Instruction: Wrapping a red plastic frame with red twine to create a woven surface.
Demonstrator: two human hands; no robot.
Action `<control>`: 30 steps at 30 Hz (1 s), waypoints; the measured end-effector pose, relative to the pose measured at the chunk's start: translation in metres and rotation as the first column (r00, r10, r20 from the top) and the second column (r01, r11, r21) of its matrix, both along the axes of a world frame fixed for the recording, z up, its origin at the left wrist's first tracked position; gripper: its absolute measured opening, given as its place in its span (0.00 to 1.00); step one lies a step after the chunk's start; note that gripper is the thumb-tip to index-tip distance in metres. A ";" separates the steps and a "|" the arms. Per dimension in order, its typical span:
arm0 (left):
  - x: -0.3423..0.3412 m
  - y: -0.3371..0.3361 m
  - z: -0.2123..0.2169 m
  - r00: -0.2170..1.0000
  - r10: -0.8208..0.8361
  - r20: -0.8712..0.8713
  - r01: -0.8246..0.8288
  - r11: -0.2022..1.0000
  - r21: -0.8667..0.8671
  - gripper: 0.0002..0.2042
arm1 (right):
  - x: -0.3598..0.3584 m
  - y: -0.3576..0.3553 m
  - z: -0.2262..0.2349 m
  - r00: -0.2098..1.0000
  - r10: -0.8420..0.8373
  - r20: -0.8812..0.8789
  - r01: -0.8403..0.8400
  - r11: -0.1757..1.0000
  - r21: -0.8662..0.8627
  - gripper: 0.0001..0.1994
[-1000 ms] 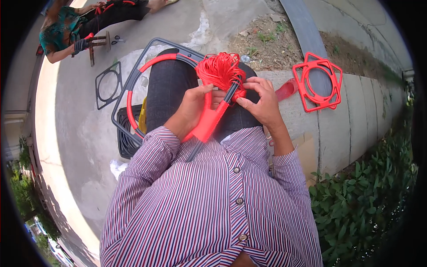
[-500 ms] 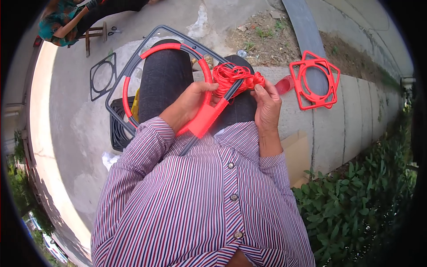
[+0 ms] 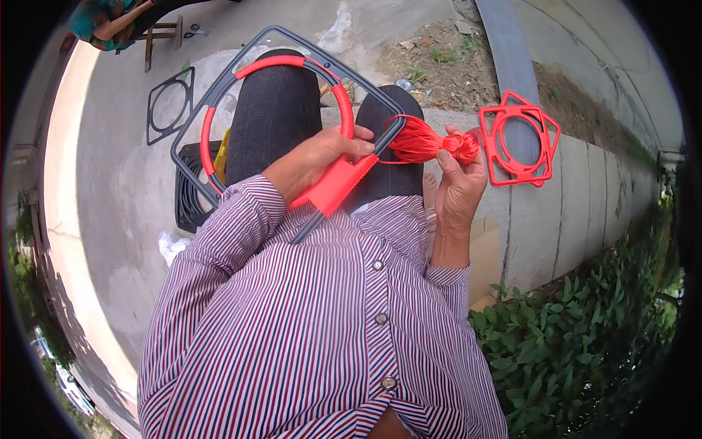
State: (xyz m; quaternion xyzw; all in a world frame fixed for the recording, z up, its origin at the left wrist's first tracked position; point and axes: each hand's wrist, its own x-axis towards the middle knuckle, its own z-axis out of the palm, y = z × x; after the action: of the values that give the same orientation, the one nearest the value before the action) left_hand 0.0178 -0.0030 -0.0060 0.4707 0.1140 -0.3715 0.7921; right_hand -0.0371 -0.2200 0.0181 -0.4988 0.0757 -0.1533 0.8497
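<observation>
Across my thighs rests a dark grey square frame [image 3: 392, 133] with a ring inside it. Parts of the ring and one corner joint carry tight red wrapping [image 3: 338, 189]. My left hand [image 3: 327, 157] is closed around the ring and the frame beside that wrapped joint, its thumb on the bar. Off the frame's right corner, my right hand [image 3: 459, 183] pinches the knotted end of a bundle of red cord [image 3: 415, 139]. The bundle's loose loops reach back to the frame bar, and a strand runs close to the wrapped joint.
Red frames [image 3: 499, 167] lie on the concrete ledge at right. On the ground at left are another dark frame [image 3: 151, 124] and a black coil [image 3: 187, 201]. Scissors [image 3: 194, 31] lie near a seated person [image 3: 110, 28]. Leafy plants [image 3: 563, 344] grow at lower right.
My right hand has moved right and slightly down with the cord bundle, whose loops are now stretched out from the frame. My left hand has shifted its thumb up to the bar.
</observation>
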 end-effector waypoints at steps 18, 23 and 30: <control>0.003 -0.002 0.021 0.979 -0.132 -0.158 0.120 0.989 -0.081 0.11 | -0.023 0.017 -0.011 0.932 0.264 -0.250 -0.363 0.709 -0.605 0.16; 0.005 0.005 0.023 0.968 -0.114 -0.225 0.082 0.985 -0.149 0.13 | -0.048 0.007 0.033 0.867 0.392 -0.307 -0.498 0.667 -0.555 0.13; 0.010 0.000 0.023 0.982 -0.059 -0.179 0.053 0.998 -0.040 0.09 | -0.065 -0.028 0.025 0.933 0.269 -0.238 -0.321 0.923 -0.214 0.09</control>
State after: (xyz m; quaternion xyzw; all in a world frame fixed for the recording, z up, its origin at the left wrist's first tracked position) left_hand 0.0278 -0.0033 0.0169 0.4244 0.1653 -0.4364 0.7760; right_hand -0.1019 -0.2479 0.0433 -0.6202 0.0664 0.0207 0.7814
